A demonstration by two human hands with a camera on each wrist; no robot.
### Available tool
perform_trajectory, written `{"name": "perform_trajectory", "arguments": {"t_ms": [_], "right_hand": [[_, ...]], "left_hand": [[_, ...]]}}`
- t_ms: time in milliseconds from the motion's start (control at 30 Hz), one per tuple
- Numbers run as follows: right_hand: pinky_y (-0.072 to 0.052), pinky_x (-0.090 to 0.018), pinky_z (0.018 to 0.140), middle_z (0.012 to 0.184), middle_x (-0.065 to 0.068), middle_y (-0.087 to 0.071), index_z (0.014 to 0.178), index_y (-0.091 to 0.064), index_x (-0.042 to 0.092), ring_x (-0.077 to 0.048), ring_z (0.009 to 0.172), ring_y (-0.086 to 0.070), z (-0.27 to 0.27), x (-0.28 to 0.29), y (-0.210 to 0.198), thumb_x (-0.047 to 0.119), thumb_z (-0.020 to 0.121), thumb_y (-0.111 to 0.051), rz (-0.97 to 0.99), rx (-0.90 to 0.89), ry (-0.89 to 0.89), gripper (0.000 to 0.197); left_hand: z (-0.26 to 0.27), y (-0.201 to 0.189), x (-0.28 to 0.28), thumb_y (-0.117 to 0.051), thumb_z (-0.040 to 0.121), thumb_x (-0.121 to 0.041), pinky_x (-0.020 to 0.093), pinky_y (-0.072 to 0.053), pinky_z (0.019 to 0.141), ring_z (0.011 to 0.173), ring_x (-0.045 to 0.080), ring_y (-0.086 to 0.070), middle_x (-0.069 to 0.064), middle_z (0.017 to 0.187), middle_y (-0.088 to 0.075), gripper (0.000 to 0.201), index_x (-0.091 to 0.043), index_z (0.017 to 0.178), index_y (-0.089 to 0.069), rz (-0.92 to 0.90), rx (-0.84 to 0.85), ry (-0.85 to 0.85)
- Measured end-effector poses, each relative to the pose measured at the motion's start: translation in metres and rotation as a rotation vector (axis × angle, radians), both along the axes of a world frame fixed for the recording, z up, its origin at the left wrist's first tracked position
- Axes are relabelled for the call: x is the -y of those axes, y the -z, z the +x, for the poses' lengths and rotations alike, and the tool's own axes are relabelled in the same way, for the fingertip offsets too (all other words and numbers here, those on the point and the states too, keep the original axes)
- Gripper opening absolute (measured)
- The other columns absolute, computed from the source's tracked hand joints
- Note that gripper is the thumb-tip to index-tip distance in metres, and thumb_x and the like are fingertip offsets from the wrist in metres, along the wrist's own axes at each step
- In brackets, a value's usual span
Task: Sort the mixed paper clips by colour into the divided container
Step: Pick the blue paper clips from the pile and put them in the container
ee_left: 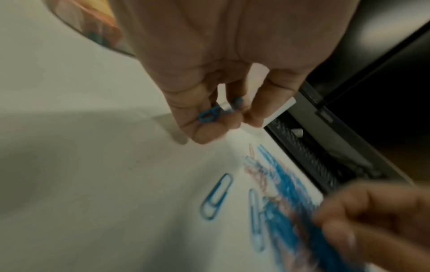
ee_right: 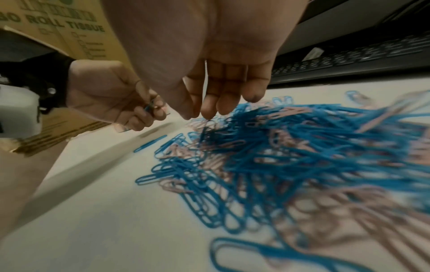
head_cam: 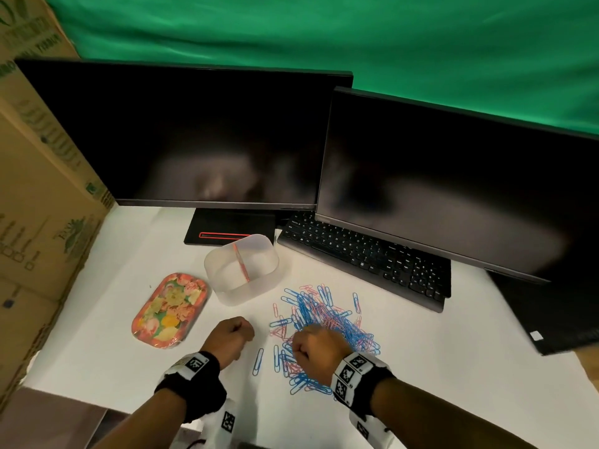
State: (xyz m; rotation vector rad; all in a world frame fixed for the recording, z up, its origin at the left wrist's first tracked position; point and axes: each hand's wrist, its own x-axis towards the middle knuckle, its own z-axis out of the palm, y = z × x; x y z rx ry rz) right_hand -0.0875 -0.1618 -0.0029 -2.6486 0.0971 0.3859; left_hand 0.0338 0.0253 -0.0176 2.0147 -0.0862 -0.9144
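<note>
Blue and pale pink paper clips [head_cam: 319, 325] lie heaped in a loose, tangled pile on the white worktop [head_cam: 437, 358], in front of a black keyboard [head_cam: 363, 254], with blue the more plentiful colour and a few stray blue clips lying singly at the pile's left edge. Each clip is a slim coated wire loop; the blue ones read bright, the pink ones faint against the white surface. The left hand [head_cam: 230, 335], just left of the pile, has its fingers curled round a few blue clips [ee_left: 210, 115] pinched against the thumb. The right hand [head_cam: 316, 346] hangs over the near part of the pile, fingers pointing down and drawn together, the tips meeting at a clip on top of the heap; how firmly it is held cannot be told through the blur. Behind the left hand stands the divided container [head_cam: 241, 270], a translucent, round-cornered tub split in two by a pink-edged partition; whether any clips lie inside cannot be made out. A floral-patterned tray [head_cam: 170, 309] rests just beside it to the left. Two dark monitors [head_cam: 201, 134] stand at the back.
</note>
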Motion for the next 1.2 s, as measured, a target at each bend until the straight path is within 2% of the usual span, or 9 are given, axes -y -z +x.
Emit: {"name": "perform_trajectory", "arguments": {"t_ms": [100, 167, 300, 467, 633, 767, 967, 1100, 1200], "right_hand": [[-0.048, -0.036, 0.087, 0.115, -0.005, -0.060, 0.109, -0.063, 0.020, -0.029, 0.106, -0.058, 0.014, -0.022, 0.002, 0.021, 0.089, -0.052, -0.105, -0.049, -0.115, 0.023], [-0.047, -0.040, 0.091, 0.123, -0.008, -0.055, 0.118, -0.059, 0.021, -0.031, 0.112, -0.055, 0.020, -0.028, 0.005, 0.014, 0.087, -0.056, -0.160, -0.103, -0.192, 0.032], [-0.046, -0.039, 0.086, 0.117, -0.009, -0.056, 0.116, -0.062, 0.021, -0.033, 0.109, -0.054, 0.021, -0.025, 0.016, 0.012, 0.085, -0.063, -0.198, -0.158, -0.297, 0.032], [-0.047, -0.039, 0.080, 0.109, -0.013, -0.059, 0.103, -0.064, 0.013, -0.035, 0.100, -0.056, 0.024, -0.019, 0.020, 0.014, 0.089, -0.055, -0.222, -0.106, -0.353, 0.017], [-0.051, -0.033, 0.079, 0.102, 0.000, -0.059, 0.093, -0.069, 0.023, -0.022, 0.097, -0.056, 0.020, -0.006, 0.015, 0.021, 0.089, -0.056, 0.007, 0.003, -0.181, 0.014], [-0.053, -0.023, 0.075, 0.086, 0.011, -0.063, 0.088, -0.072, 0.022, -0.009, 0.082, -0.061, 0.018, 0.005, 0.006, 0.021, 0.085, -0.064, 0.249, -0.034, 0.084, 0.008], [-0.052, -0.018, 0.066, 0.071, 0.007, -0.067, 0.074, -0.066, 0.026, -0.006, 0.066, -0.061, 0.020, 0.014, 0.003, 0.007, 0.081, -0.068, 0.593, -0.152, 0.403, 0.020], [-0.047, -0.018, 0.055, 0.078, -0.006, -0.070, 0.083, -0.064, 0.008, -0.014, 0.064, -0.061, 0.019, 0.020, -0.008, -0.003, 0.080, -0.059, 0.768, -0.204, 0.487, 0.013], [-0.046, -0.020, 0.052, 0.079, -0.007, -0.071, 0.084, -0.063, 0.008, -0.014, 0.065, -0.063, 0.018, 0.023, -0.009, 0.000, 0.084, -0.059, 0.824, -0.207, 0.539, 0.010]], "left_hand": [[-0.014, 0.003, -0.001, -0.072, 0.074, -0.036, 0.023, -0.038, 0.061, 0.068, 0.009, -0.053, -0.011, 0.071, -0.059, 0.021, -0.026, 0.067, -0.055, 0.341, 0.242, 0.344], [-0.023, 0.007, 0.000, -0.070, 0.073, -0.041, 0.023, -0.037, 0.066, 0.080, 0.012, -0.054, -0.010, 0.083, -0.057, 0.025, -0.029, 0.067, -0.049, 0.461, 0.334, 0.480], [-0.028, 0.011, 0.004, -0.062, 0.079, -0.030, 0.023, -0.042, 0.076, 0.098, 0.018, -0.060, -0.004, 0.098, -0.062, 0.016, -0.031, 0.070, -0.049, 0.483, 0.374, 0.500], [-0.028, 0.011, 0.006, -0.057, 0.082, -0.028, 0.026, -0.045, 0.079, 0.096, 0.021, -0.061, -0.004, 0.096, -0.058, 0.013, -0.031, 0.072, -0.048, 0.477, 0.387, 0.505], [-0.027, 0.010, 0.008, -0.052, 0.087, -0.025, 0.027, -0.045, 0.082, 0.101, 0.021, -0.059, 0.000, 0.110, -0.062, 0.003, -0.027, 0.090, -0.053, 0.486, 0.468, 0.537], [-0.026, 0.011, 0.006, -0.053, 0.089, -0.026, 0.033, -0.048, 0.087, 0.105, 0.026, -0.059, 0.000, 0.120, -0.053, 0.030, -0.021, 0.119, -0.051, 0.492, 0.475, 0.485], [-0.023, 0.008, 0.005, -0.045, 0.090, -0.020, 0.033, -0.048, 0.074, 0.089, 0.027, -0.062, 0.001, 0.109, -0.052, 0.016, -0.021, 0.099, -0.058, 0.547, 0.515, 0.558], [-0.024, 0.006, 0.009, -0.045, 0.090, -0.017, 0.037, -0.048, 0.071, 0.086, 0.031, -0.063, 0.005, 0.112, -0.047, 0.017, -0.015, 0.102, -0.056, 0.604, 0.526, 0.619], [-0.026, 0.007, 0.012, -0.044, 0.090, -0.016, 0.038, -0.049, 0.075, 0.091, 0.032, -0.062, 0.006, 0.114, -0.051, 0.019, -0.014, 0.107, -0.053, 0.613, 0.552, 0.678]]}}
